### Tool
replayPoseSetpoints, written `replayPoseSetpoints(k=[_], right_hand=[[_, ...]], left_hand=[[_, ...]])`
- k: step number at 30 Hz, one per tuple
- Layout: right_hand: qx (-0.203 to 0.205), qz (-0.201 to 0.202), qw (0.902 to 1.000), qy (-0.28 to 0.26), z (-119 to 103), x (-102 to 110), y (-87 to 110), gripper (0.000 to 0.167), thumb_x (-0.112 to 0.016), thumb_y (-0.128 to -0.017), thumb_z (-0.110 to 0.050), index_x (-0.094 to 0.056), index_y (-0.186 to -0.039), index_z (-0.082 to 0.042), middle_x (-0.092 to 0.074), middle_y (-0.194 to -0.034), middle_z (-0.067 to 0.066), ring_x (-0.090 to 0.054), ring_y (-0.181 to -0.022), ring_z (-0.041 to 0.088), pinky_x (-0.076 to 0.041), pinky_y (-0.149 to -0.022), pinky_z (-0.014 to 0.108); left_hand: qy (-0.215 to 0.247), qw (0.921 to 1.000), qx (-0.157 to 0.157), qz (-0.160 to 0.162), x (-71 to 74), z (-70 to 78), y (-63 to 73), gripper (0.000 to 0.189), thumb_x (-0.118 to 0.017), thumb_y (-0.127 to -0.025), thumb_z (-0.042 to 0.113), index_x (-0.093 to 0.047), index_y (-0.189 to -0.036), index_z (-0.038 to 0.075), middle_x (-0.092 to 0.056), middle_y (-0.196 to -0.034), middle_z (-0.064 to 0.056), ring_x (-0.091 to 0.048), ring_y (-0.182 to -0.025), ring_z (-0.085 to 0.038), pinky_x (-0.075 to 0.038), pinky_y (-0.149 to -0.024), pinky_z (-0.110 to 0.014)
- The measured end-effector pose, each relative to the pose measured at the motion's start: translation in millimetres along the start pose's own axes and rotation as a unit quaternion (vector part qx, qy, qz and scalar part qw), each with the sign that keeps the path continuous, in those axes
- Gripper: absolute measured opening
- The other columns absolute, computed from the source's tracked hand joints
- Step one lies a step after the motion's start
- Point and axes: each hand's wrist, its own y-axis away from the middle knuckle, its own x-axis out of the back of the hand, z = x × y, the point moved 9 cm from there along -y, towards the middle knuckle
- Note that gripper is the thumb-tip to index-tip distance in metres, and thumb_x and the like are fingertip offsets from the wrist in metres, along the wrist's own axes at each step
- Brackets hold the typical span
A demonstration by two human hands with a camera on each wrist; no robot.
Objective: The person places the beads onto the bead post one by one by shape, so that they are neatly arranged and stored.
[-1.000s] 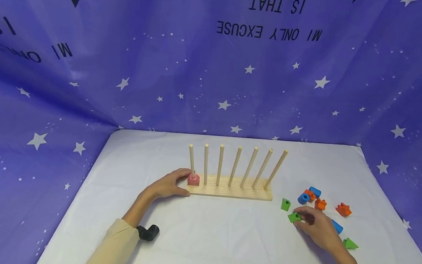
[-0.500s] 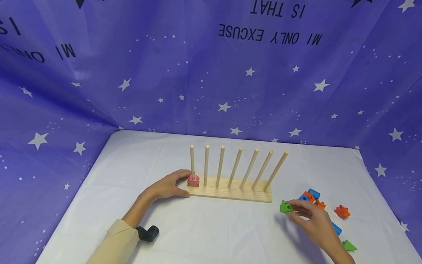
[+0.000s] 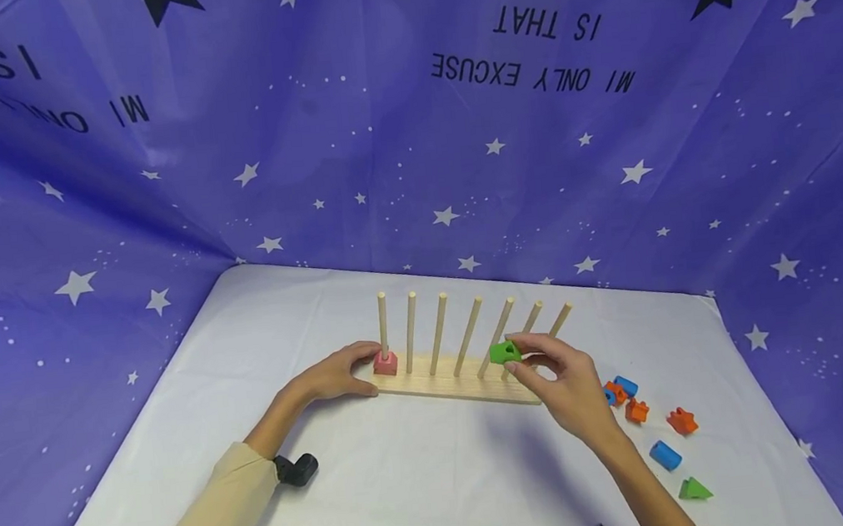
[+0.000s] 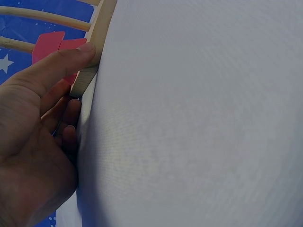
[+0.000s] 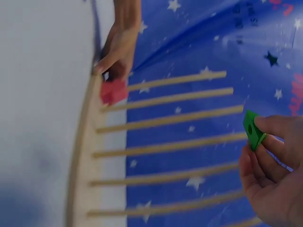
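My left hand (image 3: pixel 341 372) holds the left end of a wooden peg board (image 3: pixel 447 384), thumb on its front edge and fingers behind it. Several upright dowels rise from the board. Around the leftmost dowel, down on the base, sit red blocks (image 3: pixel 385 364). In the head view my right hand (image 3: pixel 563 376) is raised over the right part of the board. Its thumb and fingertips pinch green triangular blocks (image 5: pixel 252 127) with a hole through them, seemingly two pressed together. In the right wrist view they are beside the free end of a middle dowel.
On the white cloth at right lie orange star-shaped blocks (image 3: pixel 682 421), a blue cylinder (image 3: pixel 666 455) and another green triangular block (image 3: pixel 695 489). More blue (image 3: pixel 626 385) and orange pieces cluster near the board's right end. A purple star-patterned curtain (image 3: pixel 410 130) encloses the table.
The right hand picked up green blocks from the cloth, lifted them and moved left over the board. Two green blocks have left their spots on the table. The left hand stays at the board's end.
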Motion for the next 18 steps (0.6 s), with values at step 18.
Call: replayPoseSetpoints(k=[18], right_hand=[[0.052,0.002,0.9983,-0.027,-46.1,-69.0,-79.7,0.032,-0.072,-0.089,0.0,-0.068,-0.121,0.002,-0.067,-0.116,0.011,-0.062,-0.116,0.023,-0.047,-0.103,0.029]], left_hand=[[-0.001,0.9999,-0.013,0.0,0.5,2.3,-0.7,0.078,-0.084,-0.081,0.019,-0.046,-0.146,-0.001,-0.039,-0.152,-0.023,-0.034,-0.141,-0.041,-0.022,-0.117,-0.054]])
